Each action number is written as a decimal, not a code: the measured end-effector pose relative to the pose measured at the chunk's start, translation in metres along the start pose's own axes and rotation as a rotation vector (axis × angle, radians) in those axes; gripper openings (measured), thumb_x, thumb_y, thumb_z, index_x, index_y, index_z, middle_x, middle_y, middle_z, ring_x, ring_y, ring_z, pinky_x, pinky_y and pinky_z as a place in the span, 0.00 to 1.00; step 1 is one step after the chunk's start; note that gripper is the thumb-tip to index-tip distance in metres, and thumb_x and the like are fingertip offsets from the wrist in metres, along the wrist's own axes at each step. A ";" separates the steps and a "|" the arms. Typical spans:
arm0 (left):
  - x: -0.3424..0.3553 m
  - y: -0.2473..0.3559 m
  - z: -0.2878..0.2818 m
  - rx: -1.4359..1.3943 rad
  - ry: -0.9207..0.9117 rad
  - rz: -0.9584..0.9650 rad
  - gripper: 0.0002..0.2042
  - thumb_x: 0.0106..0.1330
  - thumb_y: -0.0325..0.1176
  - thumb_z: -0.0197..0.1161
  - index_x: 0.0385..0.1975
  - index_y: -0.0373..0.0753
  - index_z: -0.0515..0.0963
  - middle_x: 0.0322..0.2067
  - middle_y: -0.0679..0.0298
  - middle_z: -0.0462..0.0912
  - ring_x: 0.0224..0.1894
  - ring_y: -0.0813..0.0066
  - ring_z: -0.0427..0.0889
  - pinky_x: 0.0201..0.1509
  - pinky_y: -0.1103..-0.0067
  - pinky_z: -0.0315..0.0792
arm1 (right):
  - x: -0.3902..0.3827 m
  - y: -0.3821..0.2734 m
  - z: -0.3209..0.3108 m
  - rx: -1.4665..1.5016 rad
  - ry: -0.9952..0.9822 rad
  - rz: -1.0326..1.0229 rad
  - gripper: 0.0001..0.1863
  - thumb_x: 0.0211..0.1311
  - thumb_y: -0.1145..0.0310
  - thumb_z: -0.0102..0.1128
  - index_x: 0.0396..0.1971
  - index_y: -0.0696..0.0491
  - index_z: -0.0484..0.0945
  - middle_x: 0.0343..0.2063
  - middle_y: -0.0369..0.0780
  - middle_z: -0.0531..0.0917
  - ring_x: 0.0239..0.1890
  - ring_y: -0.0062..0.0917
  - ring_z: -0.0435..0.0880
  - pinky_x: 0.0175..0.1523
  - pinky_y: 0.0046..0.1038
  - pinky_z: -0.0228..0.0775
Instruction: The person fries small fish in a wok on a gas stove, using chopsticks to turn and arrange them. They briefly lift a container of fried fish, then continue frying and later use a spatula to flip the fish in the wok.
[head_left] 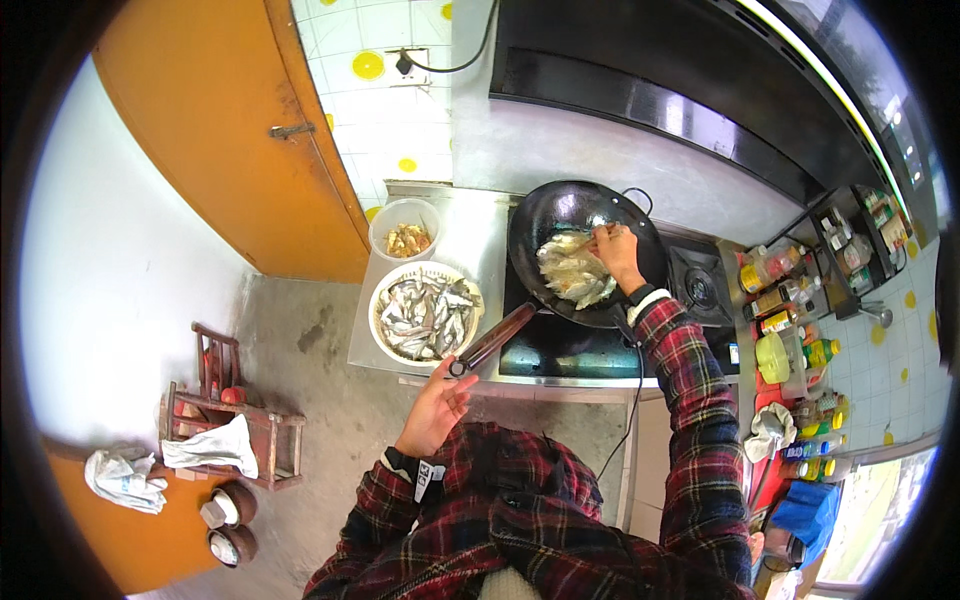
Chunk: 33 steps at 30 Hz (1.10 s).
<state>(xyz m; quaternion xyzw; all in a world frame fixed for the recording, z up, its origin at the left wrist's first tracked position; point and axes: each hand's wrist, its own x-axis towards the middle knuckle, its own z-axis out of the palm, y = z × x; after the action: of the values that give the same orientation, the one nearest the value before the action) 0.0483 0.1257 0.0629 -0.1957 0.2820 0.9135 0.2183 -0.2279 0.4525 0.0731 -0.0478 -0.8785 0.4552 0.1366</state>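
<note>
A black wok (530, 225) sits on the left burner of the stove, with a layer of small fish (572, 272) in it. My right hand (618, 252) reaches into the wok from the right. Its fingers are bent and pinched together at the upper edge of the fish, apparently on one small fish. The wok's brown handle (497, 335) points toward me. At its end is my left hand (436, 408), palm turned up and fingers apart, not wrapped round the handle. Left of the handle stands a white basket (375, 325) heaped with small silvery fish (425, 312).
Behind the basket is a plastic tub (378, 225) holding yellowish-brown pieces. Right of the wok is a second burner (700, 290). Bottles and jars (775, 300) line the right side. A range hood (680, 100) hangs above, and a cable (637, 400) runs down the counter front.
</note>
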 end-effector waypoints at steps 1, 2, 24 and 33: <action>0.000 -0.001 -0.001 -0.010 0.010 -0.001 0.25 0.63 0.31 0.51 0.61 0.51 0.59 0.49 0.52 0.73 0.36 0.77 0.72 0.43 0.80 0.67 | 0.001 -0.001 0.005 0.026 0.033 -0.016 0.15 0.55 0.64 0.54 0.22 0.63 0.79 0.16 0.47 0.80 0.22 0.35 0.83 0.33 0.31 0.74; 0.000 -0.001 -0.001 -0.022 0.029 0.000 0.24 0.63 0.30 0.51 0.61 0.51 0.60 0.49 0.51 0.73 0.36 0.76 0.72 0.43 0.79 0.67 | 0.003 -0.002 0.007 -0.036 0.010 -0.147 0.13 0.59 0.67 0.53 0.28 0.63 0.79 0.20 0.43 0.82 0.21 0.22 0.83 0.25 0.21 0.75; -0.008 0.002 -0.010 0.011 -0.018 0.037 0.28 0.62 0.33 0.53 0.63 0.49 0.55 0.51 0.55 0.73 0.37 0.80 0.73 0.46 0.80 0.66 | 0.020 0.007 0.012 -0.298 0.166 -0.167 0.15 0.58 0.63 0.53 0.23 0.60 0.80 0.15 0.43 0.81 0.21 0.30 0.83 0.31 0.29 0.74; -0.012 0.002 -0.020 -0.017 0.004 0.047 0.28 0.62 0.31 0.53 0.63 0.48 0.56 0.49 0.55 0.74 0.36 0.78 0.74 0.44 0.80 0.67 | 0.015 -0.006 0.018 -0.168 0.180 -0.243 0.14 0.57 0.65 0.54 0.24 0.61 0.80 0.18 0.46 0.81 0.23 0.31 0.84 0.31 0.29 0.74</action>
<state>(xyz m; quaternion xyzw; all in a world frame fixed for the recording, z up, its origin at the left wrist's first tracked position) 0.0615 0.1090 0.0545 -0.1927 0.2789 0.9204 0.1945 -0.2473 0.4378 0.0711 0.0069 -0.8971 0.3542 0.2642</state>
